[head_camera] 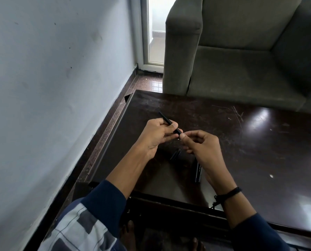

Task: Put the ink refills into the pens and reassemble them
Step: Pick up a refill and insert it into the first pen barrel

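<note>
Above the dark table point(241, 142), my left hand point(158, 134) grips a thin black pen barrel point(164, 118) that points up and to the left. My right hand point(200, 147) has its thumb and forefinger pinched together at the barrel's near end; what they pinch is too small to make out. A short black pen part point(175, 154) lies on the table just under my hands. Another black pen point(197, 172) with white lettering lies below my right hand, partly hidden by my wrist.
The table is dark, glossy and scratched, and its left edge runs close to a pale wall point(51, 87). A grey armchair point(241, 51) stands right behind the table's far edge. My knees and bare feet show below the near edge.
</note>
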